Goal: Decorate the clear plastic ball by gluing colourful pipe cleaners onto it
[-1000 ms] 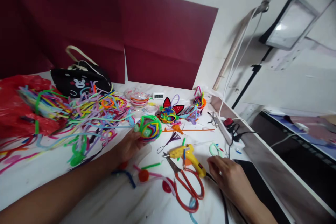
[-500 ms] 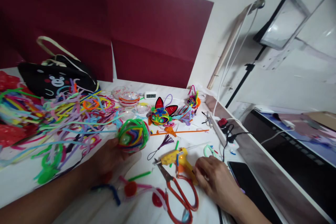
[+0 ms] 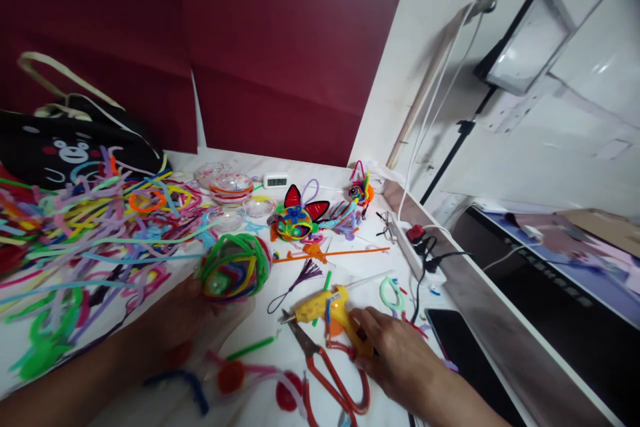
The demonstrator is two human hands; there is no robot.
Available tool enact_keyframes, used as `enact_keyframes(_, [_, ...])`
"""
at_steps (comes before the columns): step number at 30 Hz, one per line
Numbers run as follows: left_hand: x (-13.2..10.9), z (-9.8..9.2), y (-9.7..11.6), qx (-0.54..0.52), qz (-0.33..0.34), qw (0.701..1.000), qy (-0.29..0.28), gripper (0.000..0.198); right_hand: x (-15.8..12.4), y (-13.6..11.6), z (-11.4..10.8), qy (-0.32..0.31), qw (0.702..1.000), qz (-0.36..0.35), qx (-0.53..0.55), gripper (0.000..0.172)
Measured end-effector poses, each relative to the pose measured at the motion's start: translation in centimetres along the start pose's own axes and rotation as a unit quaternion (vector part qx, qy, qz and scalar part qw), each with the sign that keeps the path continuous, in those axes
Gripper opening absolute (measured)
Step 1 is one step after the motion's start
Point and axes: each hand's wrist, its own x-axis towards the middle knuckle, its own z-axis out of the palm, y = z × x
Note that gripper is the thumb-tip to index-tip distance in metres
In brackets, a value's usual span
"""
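Observation:
Held up in my left hand is a round ball wrapped in colourful pipe cleaners, its clear, shiny middle partly showing. My right hand closes around the handle of a yellow hot glue gun, which lies on its side with its metal nozzle pointing left. Directly below the gun, orange-handled scissors rest on the table. Close by are a purple tassel, a short green stick and red and orange discs, one of them a red disc.
Loose pipe cleaners cover the left side, before a black bag. Finished-looking pipe-cleaner figures stand at the back near clear plastic shells and a small digital clock. To the right are a power strip and a phone.
My right hand has shifted from beside the glue gun onto its handle. The whole view has swung slightly right, and the wrapped ball stays in my left hand, turned a little.

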Motion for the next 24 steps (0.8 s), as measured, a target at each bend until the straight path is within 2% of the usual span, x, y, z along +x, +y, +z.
enact_keyframes(6, [0.0,-0.7,-0.6,-0.063,-0.069,0.996,-0.004,0.047,0.9,0.5,0.7,0.061,0.998,-0.023,0.023,0.03])
enact_keyframes(8, [0.0,-0.7,-0.6,-0.069,-0.065,0.995,-0.013,0.047,1.2,0.4,0.9,0.085,0.995,-0.029,0.036,0.03])
enact_keyframes(11, [0.0,-0.2,-0.4,-0.07,-0.052,0.995,-0.042,0.051,1.6,0.2,0.7,0.093,0.989,-0.037,0.109,0.032])
enact_keyframes(18, [0.2,0.4,0.0,-0.075,-0.029,0.995,-0.054,0.054,3.0,1.1,1.0,0.03,0.957,-0.011,0.289,0.023])
enact_keyframes(21, [0.3,0.9,0.6,-0.063,-0.014,0.996,-0.062,0.057,3.2,1.7,0.9,0.028,0.938,-0.006,0.346,0.029])
enact_keyframes(24, [0.3,1.8,1.7,-0.038,0.006,0.997,-0.069,0.061,2.1,1.8,-0.4,0.055,0.914,-0.035,0.401,0.038])
